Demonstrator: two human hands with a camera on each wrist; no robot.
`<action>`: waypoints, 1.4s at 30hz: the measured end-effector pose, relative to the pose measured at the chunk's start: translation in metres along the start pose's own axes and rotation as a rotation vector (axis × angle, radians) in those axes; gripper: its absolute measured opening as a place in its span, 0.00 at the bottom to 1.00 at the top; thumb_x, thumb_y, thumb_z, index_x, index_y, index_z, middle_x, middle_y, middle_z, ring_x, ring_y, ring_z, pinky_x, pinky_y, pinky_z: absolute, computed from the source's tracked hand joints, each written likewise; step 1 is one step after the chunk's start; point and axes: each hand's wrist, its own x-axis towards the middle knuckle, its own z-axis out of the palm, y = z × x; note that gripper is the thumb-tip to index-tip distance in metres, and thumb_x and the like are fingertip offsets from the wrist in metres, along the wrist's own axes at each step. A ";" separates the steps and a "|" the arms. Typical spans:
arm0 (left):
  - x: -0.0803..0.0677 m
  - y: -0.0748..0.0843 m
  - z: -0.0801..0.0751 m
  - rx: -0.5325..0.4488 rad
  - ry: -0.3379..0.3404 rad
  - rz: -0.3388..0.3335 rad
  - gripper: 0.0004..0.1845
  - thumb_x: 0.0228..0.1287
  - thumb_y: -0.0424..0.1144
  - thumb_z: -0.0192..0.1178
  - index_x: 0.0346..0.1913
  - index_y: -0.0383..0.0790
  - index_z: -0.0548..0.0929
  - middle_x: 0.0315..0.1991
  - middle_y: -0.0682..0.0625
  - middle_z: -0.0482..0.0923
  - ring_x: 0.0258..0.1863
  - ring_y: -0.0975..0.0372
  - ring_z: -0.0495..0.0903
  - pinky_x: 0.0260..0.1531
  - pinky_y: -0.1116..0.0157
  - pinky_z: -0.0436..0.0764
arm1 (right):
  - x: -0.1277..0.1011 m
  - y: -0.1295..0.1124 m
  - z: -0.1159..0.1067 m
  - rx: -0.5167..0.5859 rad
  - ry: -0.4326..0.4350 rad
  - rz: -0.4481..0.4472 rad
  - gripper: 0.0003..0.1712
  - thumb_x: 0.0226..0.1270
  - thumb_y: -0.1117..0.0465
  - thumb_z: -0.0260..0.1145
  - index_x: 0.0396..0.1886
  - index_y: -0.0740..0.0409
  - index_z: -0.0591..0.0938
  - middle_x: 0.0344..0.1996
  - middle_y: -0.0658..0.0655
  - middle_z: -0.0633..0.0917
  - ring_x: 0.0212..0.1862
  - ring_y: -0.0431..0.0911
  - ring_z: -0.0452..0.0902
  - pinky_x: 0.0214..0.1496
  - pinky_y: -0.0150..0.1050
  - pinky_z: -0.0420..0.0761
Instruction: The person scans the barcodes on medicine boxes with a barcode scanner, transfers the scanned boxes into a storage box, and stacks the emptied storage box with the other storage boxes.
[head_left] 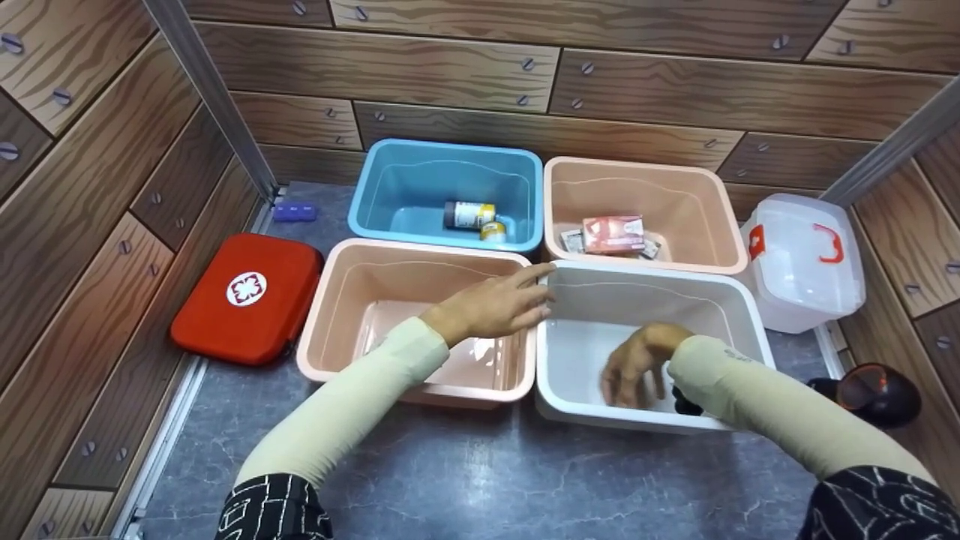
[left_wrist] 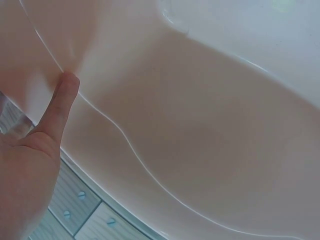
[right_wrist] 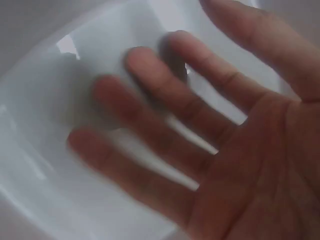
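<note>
surface: grey marbled floor (head_left: 465,472), wood-plank walls with screws around.
white bin (head_left: 739,315): front right of four bins, touching the near pink bin on its left.
right hand (head_left: 634,367): down inside white bin, fingers spread and hanging loose, gripping nothing; motion-blurred in wrist view (right_wrist: 200,150), palm open over the white bottom.
near pink bin (head_left: 330,300): front left, nothing visible inside besides the arm passing over it.
left hand (head_left: 495,304): flat across the shared rims of near pink bin and white bin, fingers straight, tips reaching white bin's edge; wrist view shows thumb (left_wrist: 62,100) pressed on pink wall.
blue bin (head_left: 375,180): back left, holds a dark bottle (head_left: 469,214) lying down and a small yellow-lidded jar (head_left: 493,231).
far pink bin (head_left: 720,202): back right, holds a pink box (head_left: 613,234) and small packets.
red first-aid pouch (head_left: 247,296): left of near pink bin, flat on floor.
clear first-aid case (head_left: 806,259): right of far pink bin, red handle.
blue pill organiser (head_left: 294,212): back left by the wall.
dark round object (head_left: 874,394): floor, far right, identity unclear.
</note>
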 end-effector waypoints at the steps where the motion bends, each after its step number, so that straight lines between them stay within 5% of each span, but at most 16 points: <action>1: 0.000 0.000 0.000 -0.001 -0.001 -0.001 0.23 0.89 0.54 0.45 0.73 0.51 0.78 0.89 0.47 0.52 0.71 0.46 0.80 0.69 0.49 0.82 | -0.002 0.005 0.000 -0.004 0.004 0.026 0.19 0.70 0.62 0.71 0.60 0.55 0.86 0.49 0.52 0.89 0.54 0.54 0.86 0.62 0.66 0.86; 7: 0.000 0.000 0.000 0.006 0.000 0.000 0.23 0.89 0.54 0.44 0.74 0.50 0.78 0.89 0.46 0.53 0.72 0.46 0.80 0.70 0.49 0.82 | -0.004 0.032 0.004 -0.039 -0.039 0.130 0.17 0.72 0.58 0.69 0.56 0.60 0.89 0.53 0.69 0.92 0.56 0.67 0.90 0.63 0.61 0.87; 13: 0.001 0.001 -0.001 0.009 0.016 0.021 0.23 0.90 0.53 0.46 0.73 0.48 0.79 0.88 0.46 0.55 0.71 0.46 0.81 0.68 0.48 0.83 | 0.007 0.038 0.007 0.056 -0.035 0.095 0.16 0.69 0.58 0.70 0.54 0.56 0.90 0.49 0.61 0.93 0.49 0.57 0.91 0.60 0.60 0.88; 16: 0.000 0.002 -0.002 0.007 0.013 0.017 0.22 0.89 0.52 0.46 0.73 0.49 0.79 0.89 0.46 0.54 0.70 0.47 0.82 0.68 0.48 0.83 | 0.013 0.024 0.006 0.119 -0.054 0.030 0.20 0.69 0.59 0.70 0.60 0.54 0.87 0.46 0.55 0.92 0.44 0.50 0.88 0.56 0.58 0.89; 21: 0.001 0.001 -0.001 0.013 0.015 0.017 0.22 0.89 0.52 0.46 0.73 0.49 0.79 0.89 0.46 0.54 0.70 0.47 0.82 0.67 0.49 0.84 | 0.028 -0.017 0.001 0.156 -0.104 -0.155 0.35 0.74 0.61 0.65 0.79 0.58 0.70 0.55 0.49 0.83 0.45 0.42 0.84 0.51 0.41 0.88; 26: 0.002 0.002 0.000 0.025 0.020 0.020 0.22 0.89 0.52 0.45 0.72 0.49 0.79 0.89 0.46 0.54 0.70 0.48 0.82 0.66 0.50 0.84 | 0.040 -0.050 -0.002 0.216 -0.058 -0.228 0.29 0.74 0.63 0.65 0.72 0.63 0.71 0.54 0.51 0.79 0.46 0.42 0.82 0.52 0.40 0.89; 30: 0.002 0.002 0.000 0.033 0.019 0.022 0.22 0.89 0.52 0.45 0.72 0.49 0.79 0.89 0.46 0.54 0.69 0.48 0.82 0.64 0.50 0.85 | 0.026 -0.050 -0.006 0.141 0.083 -0.230 0.31 0.79 0.54 0.65 0.75 0.61 0.72 0.65 0.59 0.82 0.60 0.50 0.82 0.67 0.57 0.85; 34: 0.001 0.001 0.000 0.033 0.029 0.022 0.22 0.90 0.53 0.45 0.71 0.48 0.79 0.89 0.46 0.55 0.66 0.47 0.84 0.62 0.50 0.87 | -0.012 -0.027 -0.012 0.015 0.303 -0.268 0.38 0.83 0.46 0.63 0.83 0.56 0.68 0.76 0.67 0.77 0.72 0.61 0.77 0.73 0.68 0.77; 42: 0.001 0.001 0.000 0.005 0.019 0.025 0.21 0.89 0.52 0.46 0.69 0.48 0.80 0.88 0.46 0.54 0.66 0.47 0.84 0.61 0.49 0.87 | -0.097 0.039 0.020 -0.069 0.807 -0.432 0.27 0.82 0.58 0.66 0.72 0.68 0.78 0.63 0.69 0.87 0.65 0.63 0.85 0.67 0.54 0.84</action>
